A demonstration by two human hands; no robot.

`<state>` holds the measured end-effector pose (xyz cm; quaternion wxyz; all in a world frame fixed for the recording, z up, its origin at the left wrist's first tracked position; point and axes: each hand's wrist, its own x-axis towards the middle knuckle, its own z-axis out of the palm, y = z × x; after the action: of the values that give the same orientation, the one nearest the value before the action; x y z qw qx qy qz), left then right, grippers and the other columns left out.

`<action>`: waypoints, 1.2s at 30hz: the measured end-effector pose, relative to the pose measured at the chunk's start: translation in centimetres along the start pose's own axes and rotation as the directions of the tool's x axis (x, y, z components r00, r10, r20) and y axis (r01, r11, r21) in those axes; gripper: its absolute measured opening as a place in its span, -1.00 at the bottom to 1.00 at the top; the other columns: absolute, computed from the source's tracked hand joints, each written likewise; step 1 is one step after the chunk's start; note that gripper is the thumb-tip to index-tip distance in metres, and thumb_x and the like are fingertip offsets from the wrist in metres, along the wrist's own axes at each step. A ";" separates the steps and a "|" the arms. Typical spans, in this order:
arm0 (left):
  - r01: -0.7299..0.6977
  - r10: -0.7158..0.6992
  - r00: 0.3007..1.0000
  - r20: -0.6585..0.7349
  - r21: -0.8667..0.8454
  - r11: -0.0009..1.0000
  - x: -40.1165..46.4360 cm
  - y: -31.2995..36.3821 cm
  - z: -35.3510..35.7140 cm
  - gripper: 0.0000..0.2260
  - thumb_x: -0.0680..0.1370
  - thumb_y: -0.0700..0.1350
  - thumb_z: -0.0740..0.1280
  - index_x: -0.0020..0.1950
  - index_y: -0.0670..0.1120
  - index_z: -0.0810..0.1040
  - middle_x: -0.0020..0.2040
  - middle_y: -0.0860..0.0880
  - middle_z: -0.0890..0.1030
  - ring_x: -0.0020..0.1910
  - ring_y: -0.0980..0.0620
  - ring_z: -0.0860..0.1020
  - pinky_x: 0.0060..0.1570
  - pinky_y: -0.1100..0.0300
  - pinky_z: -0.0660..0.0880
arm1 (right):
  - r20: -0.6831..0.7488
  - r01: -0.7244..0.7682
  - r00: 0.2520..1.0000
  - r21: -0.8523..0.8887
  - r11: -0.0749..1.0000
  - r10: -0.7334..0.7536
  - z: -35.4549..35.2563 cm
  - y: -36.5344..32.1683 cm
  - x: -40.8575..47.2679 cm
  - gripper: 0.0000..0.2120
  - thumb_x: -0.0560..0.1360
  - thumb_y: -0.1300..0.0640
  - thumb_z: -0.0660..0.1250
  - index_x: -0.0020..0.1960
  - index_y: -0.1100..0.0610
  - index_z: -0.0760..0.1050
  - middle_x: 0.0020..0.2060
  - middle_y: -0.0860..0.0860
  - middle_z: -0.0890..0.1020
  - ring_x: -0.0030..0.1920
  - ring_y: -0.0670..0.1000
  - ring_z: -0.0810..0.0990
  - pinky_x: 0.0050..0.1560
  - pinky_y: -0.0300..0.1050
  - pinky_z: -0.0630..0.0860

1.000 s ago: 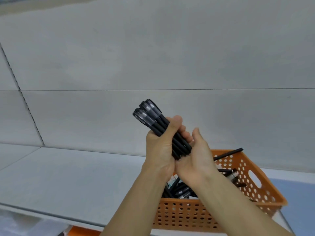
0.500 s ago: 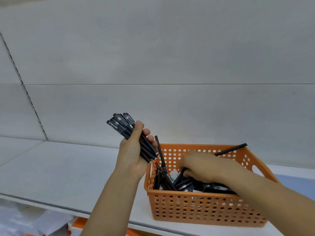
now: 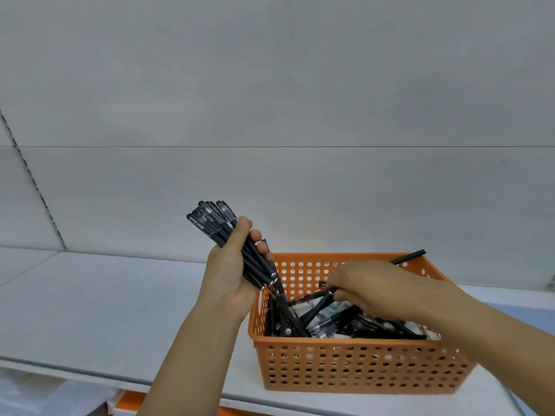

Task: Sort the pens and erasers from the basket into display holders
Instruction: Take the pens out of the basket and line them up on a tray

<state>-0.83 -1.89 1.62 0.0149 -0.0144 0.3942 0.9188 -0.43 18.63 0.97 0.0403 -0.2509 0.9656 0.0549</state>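
Left hand is wrapped round a bundle of black pens, held up just left of the orange basket, likely parking them so the other hand can pick. Right hand is inside the basket, fingertips pinching one pen out of the pile. Remaining pens and erasers are in the basket. No display holders in sight.
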 end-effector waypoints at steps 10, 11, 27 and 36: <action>0.111 -0.112 0.993 0.022 0.043 0.993 -0.5 -2.5 2.1 -0.85 0.52 -0.08 0.39 -0.12 -0.15 0.53 -0.35 -0.03 0.52 -0.45 0.08 0.45 -0.47 0.23 0.48 | -0.144 -0.022 0.879 0.940 0.340 0.454 -2.2 3.2 -3.9 -0.75 0.63 0.13 0.17 -0.09 0.16 0.58 -0.44 -0.04 0.44 -0.50 -0.10 0.29 -0.52 -0.27 0.23; 0.132 -0.134 0.990 0.040 0.062 0.989 -0.6 -3.0 2.6 -0.82 0.48 -0.07 0.43 -0.09 -0.17 0.54 -0.36 -0.03 0.50 -0.45 0.08 0.43 -0.48 0.24 0.47 | -0.118 0.020 0.894 0.974 0.224 0.431 -2.0 1.9 -3.8 -0.75 0.64 0.13 0.17 -0.09 0.18 0.58 -0.45 -0.03 0.42 -0.50 -0.10 0.25 -0.53 -0.27 0.18; -0.089 0.025 0.959 0.281 0.218 0.972 -1.3 -2.3 6.4 -0.72 0.37 -0.22 0.51 0.04 -0.20 0.59 -0.14 -0.20 0.68 -0.18 -0.12 0.68 -0.20 0.06 0.62 | -0.015 0.456 0.773 0.708 -0.540 0.634 -1.0 -6.9 -0.5 -0.44 0.60 -0.25 0.02 0.07 0.13 0.62 -0.04 0.08 0.72 -0.03 -0.02 0.70 0.08 -0.04 0.51; 0.020 -0.299 0.768 0.567 0.445 0.895 -1.5 -2.9 6.3 -0.78 0.39 -0.13 0.46 -0.04 -0.21 0.57 -0.32 -0.11 0.57 -0.47 0.03 0.51 -0.44 0.19 0.54 | -0.262 0.382 0.899 0.861 -0.336 0.352 -2.0 -2.3 -2.6 -0.26 0.39 -0.41 0.25 0.25 0.18 0.56 -0.07 0.34 0.47 -0.34 0.08 0.52 -0.36 -0.12 0.55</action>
<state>0.67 4.63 3.92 0.2266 0.2583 0.5496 0.7615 2.80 17.64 3.03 0.0105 -0.1264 0.5627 -0.8169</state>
